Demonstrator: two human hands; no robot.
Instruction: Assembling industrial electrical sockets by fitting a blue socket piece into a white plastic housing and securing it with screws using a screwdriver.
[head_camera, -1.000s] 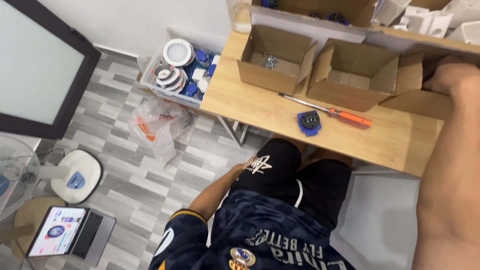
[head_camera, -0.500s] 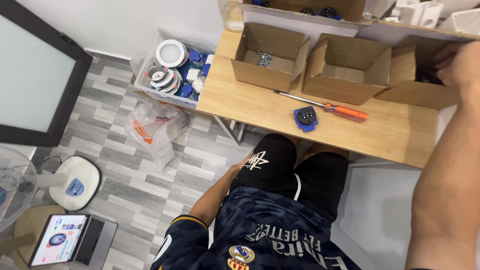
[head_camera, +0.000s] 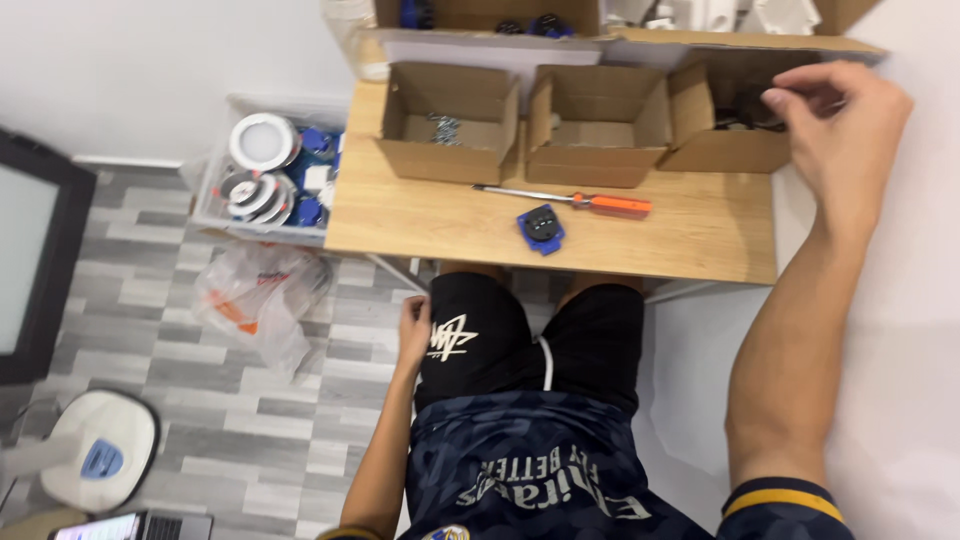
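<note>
A pale wood-grain table (head_camera: 690, 235) is seen, and plain brown cardboard boxes (head_camera: 450, 125) are lined along its far edge. In front of the boxes, a screwdriver (head_camera: 570, 199) with an orange handle and a blue-and-black part (head_camera: 541, 227) are laid. Left of the table, a clear bin (head_camera: 268, 180) is filled with blue, white and silver pieces. Grey plank-patterned flooring (head_camera: 150, 300) is spread below, and black shorts (head_camera: 530, 340) with a white mark are shown.

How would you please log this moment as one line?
right hand: reaching over rightmost cardboard box | left hand: on thigh | screwdriver: on table
</note>
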